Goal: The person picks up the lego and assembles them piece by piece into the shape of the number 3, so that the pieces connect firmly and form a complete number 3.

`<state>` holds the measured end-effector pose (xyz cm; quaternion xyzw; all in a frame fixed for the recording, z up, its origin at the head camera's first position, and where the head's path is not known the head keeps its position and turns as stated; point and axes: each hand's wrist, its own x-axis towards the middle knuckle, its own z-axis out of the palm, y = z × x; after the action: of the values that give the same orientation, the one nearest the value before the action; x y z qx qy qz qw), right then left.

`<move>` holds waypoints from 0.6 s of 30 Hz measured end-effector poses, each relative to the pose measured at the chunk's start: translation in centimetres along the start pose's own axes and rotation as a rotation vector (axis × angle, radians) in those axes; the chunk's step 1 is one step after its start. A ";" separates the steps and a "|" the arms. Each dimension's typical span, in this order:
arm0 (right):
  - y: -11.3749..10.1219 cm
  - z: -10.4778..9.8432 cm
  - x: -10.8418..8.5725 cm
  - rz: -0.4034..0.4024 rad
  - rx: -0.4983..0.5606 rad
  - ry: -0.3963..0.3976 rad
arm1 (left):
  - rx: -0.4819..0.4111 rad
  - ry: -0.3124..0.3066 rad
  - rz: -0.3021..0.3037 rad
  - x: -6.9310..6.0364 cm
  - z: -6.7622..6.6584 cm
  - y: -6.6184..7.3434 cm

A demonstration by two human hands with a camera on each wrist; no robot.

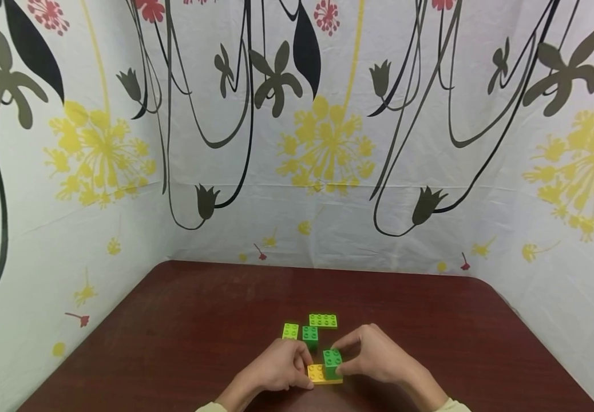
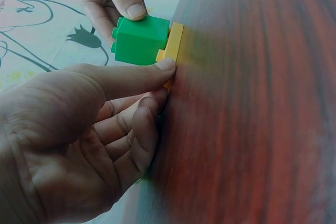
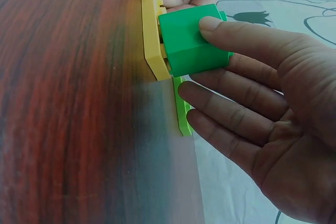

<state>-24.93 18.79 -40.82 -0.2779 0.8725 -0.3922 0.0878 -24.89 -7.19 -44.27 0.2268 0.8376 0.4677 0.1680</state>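
Beyond, lime bricks (image 1: 323, 321); nearer, yellow brick (image 1: 315, 373)

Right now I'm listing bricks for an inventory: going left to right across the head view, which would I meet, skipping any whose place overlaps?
Lime-green brick just beyond the left hand → loose green four-stud brick → green four-stud brick pinched by the right hand.

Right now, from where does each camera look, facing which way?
Head: on the head, facing forward and down at the table; left hand and right hand show.
Left wrist: on that wrist, facing the left hand and green brick; right hand partly shows.
Right wrist: on that wrist, facing the right hand and green brick; left hand partly shows.
Wrist views share the green brick and yellow brick.
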 end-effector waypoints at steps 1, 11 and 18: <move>0.0 0.0 0.0 -0.003 -0.005 0.002 | 0.000 -0.001 0.000 0.0 0.0 0.0; -0.1 -0.1 0.0 -0.012 -0.066 0.005 | 0.011 -0.001 0.015 0.1 0.1 0.1; -0.1 -0.1 0.0 -0.013 -0.075 0.002 | 0.010 0.001 0.006 0.0 0.1 0.2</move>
<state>-24.91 18.79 -40.72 -0.2862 0.8849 -0.3599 0.0739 -24.83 -7.04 -44.15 0.2301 0.8393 0.4642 0.1649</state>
